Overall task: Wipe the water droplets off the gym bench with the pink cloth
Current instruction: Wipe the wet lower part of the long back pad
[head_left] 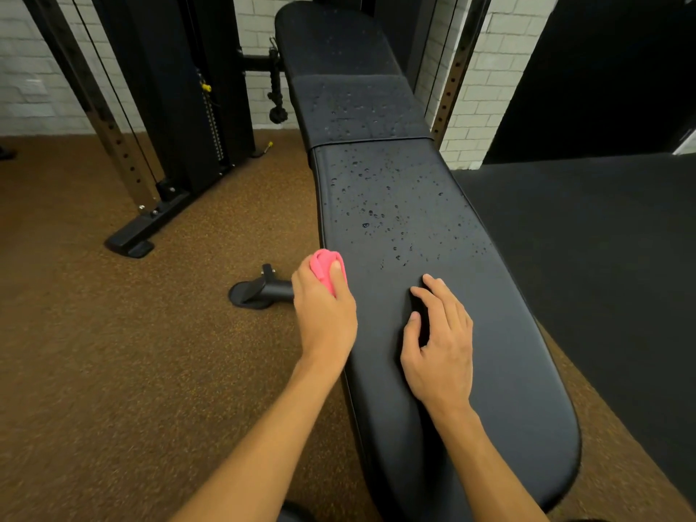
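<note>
A long black padded gym bench (508, 371) runs from the near right up to the far middle. Water droplets (380, 209) speckle its middle section and the two pads beyond; the near part looks dry. My left hand (324, 307) is at the bench's left edge, closed around a bunched pink cloth (323, 266) that sticks out past the fingers. My right hand (440, 340) lies flat on the bench top, fingers spread, holding nothing, just short of the nearest droplets.
A black bench foot (256, 290) sticks out on the brown speckled floor to the left. A black cable machine (169, 126) with a weight stack stands at the back left. Dark matting (602, 258) covers the floor to the right. A white brick wall is behind.
</note>
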The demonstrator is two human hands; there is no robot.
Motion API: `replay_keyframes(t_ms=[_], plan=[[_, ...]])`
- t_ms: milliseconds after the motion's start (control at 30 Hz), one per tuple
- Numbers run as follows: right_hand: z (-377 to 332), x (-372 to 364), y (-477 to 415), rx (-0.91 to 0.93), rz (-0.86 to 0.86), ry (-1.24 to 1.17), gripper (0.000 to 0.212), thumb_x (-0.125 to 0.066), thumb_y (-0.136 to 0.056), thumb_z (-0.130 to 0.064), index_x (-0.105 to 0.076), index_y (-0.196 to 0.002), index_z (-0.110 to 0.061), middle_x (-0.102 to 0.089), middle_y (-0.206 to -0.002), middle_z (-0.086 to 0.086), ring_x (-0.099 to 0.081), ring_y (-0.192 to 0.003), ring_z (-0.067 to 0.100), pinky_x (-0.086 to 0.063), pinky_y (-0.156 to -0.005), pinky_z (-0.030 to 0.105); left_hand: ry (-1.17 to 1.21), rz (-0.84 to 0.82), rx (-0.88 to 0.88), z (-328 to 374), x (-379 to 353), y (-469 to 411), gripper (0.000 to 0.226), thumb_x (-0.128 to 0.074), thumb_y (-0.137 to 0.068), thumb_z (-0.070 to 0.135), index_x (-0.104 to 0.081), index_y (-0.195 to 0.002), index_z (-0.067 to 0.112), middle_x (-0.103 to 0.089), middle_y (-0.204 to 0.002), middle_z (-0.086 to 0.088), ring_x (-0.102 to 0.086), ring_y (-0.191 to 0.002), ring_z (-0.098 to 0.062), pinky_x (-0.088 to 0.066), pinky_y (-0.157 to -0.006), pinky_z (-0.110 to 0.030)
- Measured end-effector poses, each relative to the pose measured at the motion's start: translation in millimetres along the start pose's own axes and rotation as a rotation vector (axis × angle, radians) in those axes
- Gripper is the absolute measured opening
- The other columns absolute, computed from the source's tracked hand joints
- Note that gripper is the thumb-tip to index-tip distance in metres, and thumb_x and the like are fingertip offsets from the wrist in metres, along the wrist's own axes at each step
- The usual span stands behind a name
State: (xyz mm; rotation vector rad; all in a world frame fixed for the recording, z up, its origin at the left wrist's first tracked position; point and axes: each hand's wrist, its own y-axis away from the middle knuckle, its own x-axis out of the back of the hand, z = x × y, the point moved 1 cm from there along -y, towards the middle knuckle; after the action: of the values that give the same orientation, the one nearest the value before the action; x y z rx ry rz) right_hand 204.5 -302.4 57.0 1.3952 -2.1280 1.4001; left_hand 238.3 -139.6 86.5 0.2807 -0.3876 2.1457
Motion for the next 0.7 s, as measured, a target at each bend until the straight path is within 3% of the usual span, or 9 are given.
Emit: replay_keyframes(t_ms=[167, 333, 500, 600, 700], plan=[[-1, 1, 0, -0.013, -0.003, -0.015, 0.037, -0.06, -0.103, -0.01, -0.066, -0.139, -0.016, -0.055, -0.157, -0.005, -0.041, -0.154, 0.012, -0.033, -0.127, 0.039, -0.061, -0.034, 0.031, 30, -11, -72, 0.05, -0.042, -0.114, 0.039, -0.046, -0.148, 0.002, -0.053, -0.142, -0.014, -0.052, -0.129, -0.028, -0.035, -0.098, -0.029], [0, 1, 0, -0.012, 0.006, -0.023, 0.038, -0.062, -0.102, -0.008, -0.066, -0.138, -0.016, -0.055, -0.156, -0.005, -0.041, -0.154, 0.012, -0.034, -0.126, 0.038, -0.056, -0.025, -0.037, 23, -7, -49, 0.053, -0.045, -0.113, 0.039, -0.043, -0.154, 0.007, -0.05, -0.146, -0.012, -0.052, -0.129, -0.024, -0.04, -0.101, -0.029], [1, 1, 1, -0.009, 0.011, -0.02, 0.037, -0.061, -0.102, -0.009, -0.066, -0.138, -0.015, -0.055, -0.157, -0.005, -0.041, -0.154, 0.012, -0.033, -0.126, 0.036, -0.055, -0.038, -0.053, 3, 4, 6, 0.057, -0.05, -0.111, 0.039, -0.038, -0.158, 0.008, -0.046, -0.151, -0.009, -0.048, -0.135, -0.023, -0.032, -0.102, -0.018], [1, 1, 1, -0.011, 0.012, -0.024, 0.037, -0.062, -0.102, -0.008, -0.067, -0.138, -0.015, -0.055, -0.157, -0.005, -0.041, -0.154, 0.012, -0.031, -0.127, 0.034, -0.091, -0.045, -0.071, 12, -3, -21, 0.056, -0.05, -0.111, 0.037, -0.04, -0.155, 0.003, -0.047, -0.149, -0.016, -0.051, -0.135, -0.031, -0.04, -0.11, -0.031], [1, 1, 0, -0.02, 0.01, -0.03, 0.038, -0.063, -0.101, -0.007, -0.067, -0.138, -0.016, -0.056, -0.157, -0.005, -0.042, -0.153, 0.012, -0.031, -0.126, 0.034, -0.162, -0.031, -0.083, 28, -15, -61, 0.056, -0.048, -0.112, 0.037, -0.04, -0.154, 0.002, -0.047, -0.148, -0.019, -0.055, -0.13, -0.036, -0.046, -0.105, -0.042]])
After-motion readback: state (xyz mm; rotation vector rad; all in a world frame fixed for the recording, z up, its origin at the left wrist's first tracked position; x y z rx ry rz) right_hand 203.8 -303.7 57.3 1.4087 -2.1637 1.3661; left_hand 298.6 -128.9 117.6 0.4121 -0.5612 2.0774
